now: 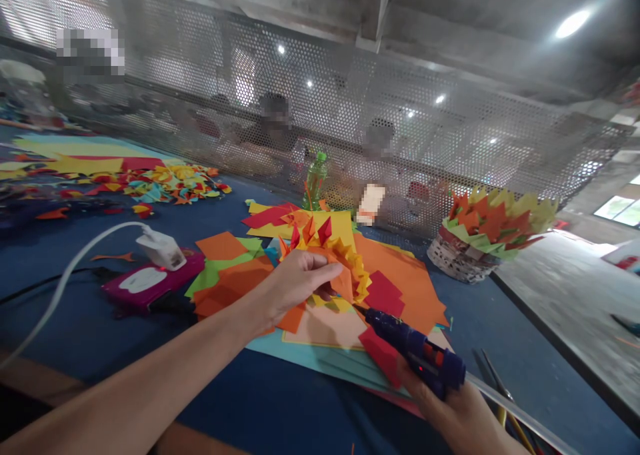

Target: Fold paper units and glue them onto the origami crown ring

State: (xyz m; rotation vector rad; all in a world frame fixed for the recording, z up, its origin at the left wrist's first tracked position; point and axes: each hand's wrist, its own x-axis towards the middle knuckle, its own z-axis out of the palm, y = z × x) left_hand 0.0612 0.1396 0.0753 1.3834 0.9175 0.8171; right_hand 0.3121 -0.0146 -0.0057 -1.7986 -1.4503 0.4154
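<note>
In the head view my left hand (307,275) is closed on a folded orange paper piece (342,278), thumb on top. Against this hand sits a ring of folded yellow paper points (357,265), with red and orange paper points (311,230) at its far side. Wrapped around the handle of a dark blue glue gun (413,342) is my right hand (450,408). The gun's nozzle points up and left, close to the yellow points; whether it touches them I cannot tell. Beneath lie orange, red, green and light blue paper sheets (320,358).
A magenta power strip (133,285) with a white plug (160,248) stands left. Paper scraps (170,182) are heaped behind it. A green bottle (316,178) stands near the perforated screen (320,88). At right are a basket with paper points (463,252) and scissors (500,385).
</note>
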